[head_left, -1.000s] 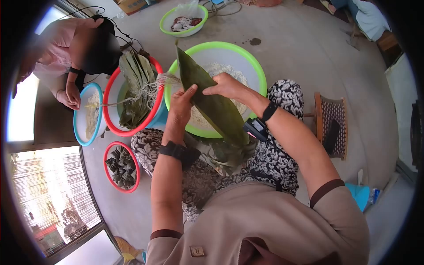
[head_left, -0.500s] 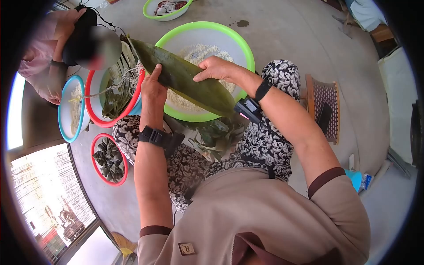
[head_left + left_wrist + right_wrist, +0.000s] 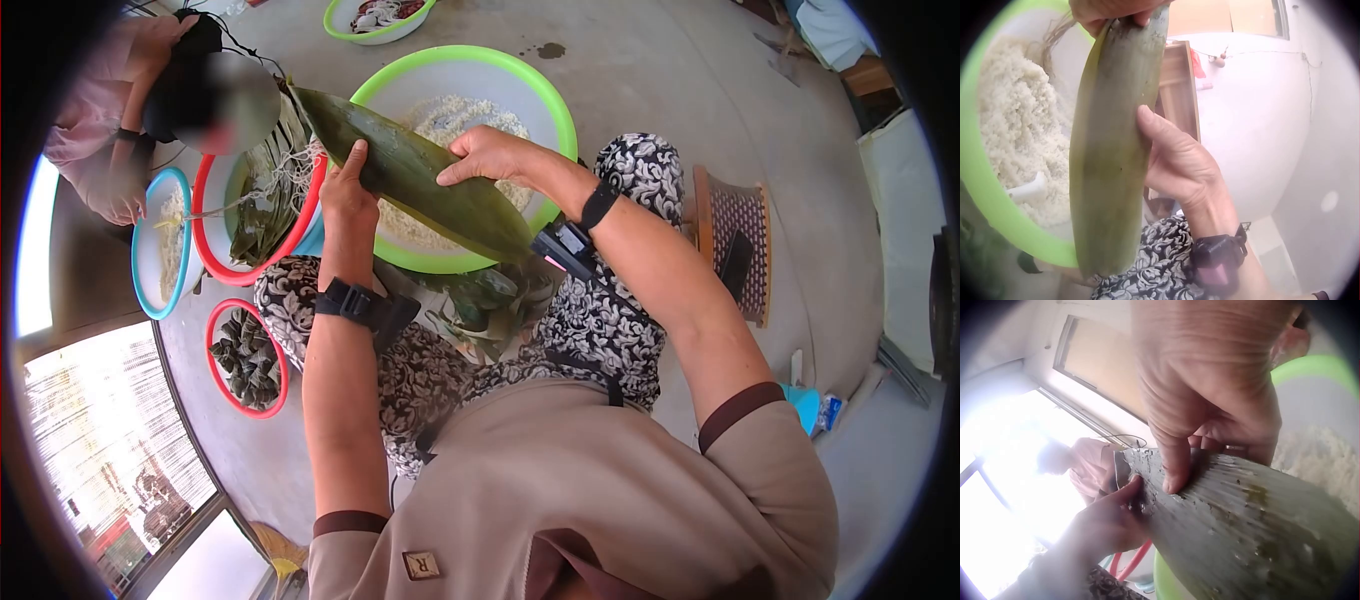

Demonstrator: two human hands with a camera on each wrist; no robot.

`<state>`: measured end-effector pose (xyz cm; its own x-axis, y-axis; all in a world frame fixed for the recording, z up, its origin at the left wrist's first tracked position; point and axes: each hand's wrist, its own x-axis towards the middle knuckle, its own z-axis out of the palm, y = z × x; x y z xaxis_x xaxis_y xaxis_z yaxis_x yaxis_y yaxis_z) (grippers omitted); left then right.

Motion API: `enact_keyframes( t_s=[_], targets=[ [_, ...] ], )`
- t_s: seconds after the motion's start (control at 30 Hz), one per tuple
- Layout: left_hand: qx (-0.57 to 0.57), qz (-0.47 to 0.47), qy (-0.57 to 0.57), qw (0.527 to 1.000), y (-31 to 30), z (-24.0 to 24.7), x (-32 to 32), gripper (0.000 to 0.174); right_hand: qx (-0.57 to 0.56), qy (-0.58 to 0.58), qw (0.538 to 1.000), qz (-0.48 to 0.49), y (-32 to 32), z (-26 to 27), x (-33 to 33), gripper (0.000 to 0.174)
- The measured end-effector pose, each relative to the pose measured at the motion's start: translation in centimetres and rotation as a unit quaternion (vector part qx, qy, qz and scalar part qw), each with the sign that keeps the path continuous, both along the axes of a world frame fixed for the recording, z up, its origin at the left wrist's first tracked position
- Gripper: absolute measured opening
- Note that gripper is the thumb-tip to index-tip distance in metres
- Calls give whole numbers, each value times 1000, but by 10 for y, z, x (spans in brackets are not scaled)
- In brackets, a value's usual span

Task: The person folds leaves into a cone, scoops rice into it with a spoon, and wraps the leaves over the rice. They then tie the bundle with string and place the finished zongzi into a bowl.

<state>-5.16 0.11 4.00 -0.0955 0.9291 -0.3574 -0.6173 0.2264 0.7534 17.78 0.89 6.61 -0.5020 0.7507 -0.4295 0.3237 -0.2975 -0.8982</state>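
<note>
Long, broad green leaves [image 3: 415, 185], seemingly overlapped, stretch slantwise over the rice basin in the head view. My left hand [image 3: 348, 195] pinches their edge toward the left end, thumb on top. Further right, my right hand [image 3: 490, 158] grips the far edge, with its thumb on the upper face and its other fingers hidden beneath. The right wrist view shows wet marks on the leaf surface [image 3: 1241, 519]. Below lies white rice [image 3: 465, 118] in a large green-rimmed basin [image 3: 560, 120]; the left wrist view shows a white handle [image 3: 1030, 187] in the rice.
A red-rimmed basin [image 3: 203, 235] holds more leaves and pale strings [image 3: 295, 172]. Dark wrapped bundles [image 3: 245, 360] fill a smaller red basket. Another person [image 3: 105, 110] sits at left by a blue-rimmed basin [image 3: 137, 255]. A woven stool [image 3: 735, 245] stands at right; more leaves [image 3: 485, 310] lie near my lap.
The leaves have swung from a steep slant to a flatter one, their tip moving left, with both hands still on them. Over the last half second hardly anything has moved.
</note>
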Motion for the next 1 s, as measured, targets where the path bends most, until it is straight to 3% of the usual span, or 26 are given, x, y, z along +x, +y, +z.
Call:
enact_keyframes(
  t_s=[0.13, 0.2, 0.23, 0.3, 0.43, 0.5, 0.53, 0.6, 0.73, 0.8, 1.0],
  targets=[
    [5, -1, -2, 1000, -2, 1, -1, 24, -28, -14, 999, -4, -6, 9, -1, 30],
    [64, -16, 145, 987, -6, 2, -6, 25, -32, -36, 999, -7, -10, 10, 0, 31],
    [63, -16, 144, 987, -3, 0, -7, 25, -28, -57, 998, 14, -10, 8, 1, 31],
    [17, 6, 5, 1000, 4, -1, -9, 24, -22, -78, 996, 36, -7, 4, 2, 32],
    [12, -9, 22, 1000, 6, -3, -13, 34, -33, -27, 999, 24, -8, 4, 4, 30],
    [108, -99, 86, 986, 9, -5, -21, 34, -36, -16, 999, 17, -9, 6, 3, 29],
    [107, -99, 85, 986, 5, 9, -15, 34, -41, 0, 999, 14, -7, 5, 3, 30],
    [22, -95, -157, 983, -1, 33, -5, 32, -47, 14, 999, 11, -7, 3, 4, 30],
    [12, -61, -137, 989, 10, 6, -9, 30, -20, 37, 999, 21, -3, -3, 7, 34],
    [96, -133, 5, 986, 14, -7, -20, 25, -22, 48, 998, 22, -2, -6, 7, 35],
    [53, -75, -39, 995, 16, -14, -27, 23, -84, 11, 996, 9, -13, 2, 9, 48]
  ],
)
